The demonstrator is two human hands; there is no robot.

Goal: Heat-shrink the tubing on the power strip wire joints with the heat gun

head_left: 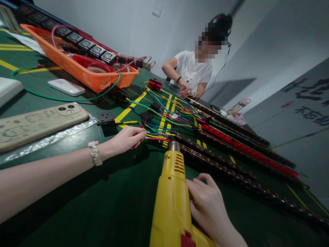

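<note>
My right hand (207,197) is wrapped round the handle side of a yellow heat gun (171,195), in the lower middle of the view. The gun's metal nozzle (174,145) points away from me, close to a bundle of coloured wires (158,137). My left hand (132,137) is closed, thumb and fingers pinched on the ends of these wires. Blue, yellow and red strands run from its fingertips towards long dark strips (221,161) on the right. Just behind the left hand lies a black socket piece (106,118) with a yellow-sleeved lead.
An orange basket (95,80) with wires and a socket strip stands at the back left. A phone (43,123) lies on a plastic bag at the left, near a white device (66,87). Across the green table (108,206) a person (191,68) works at more wires.
</note>
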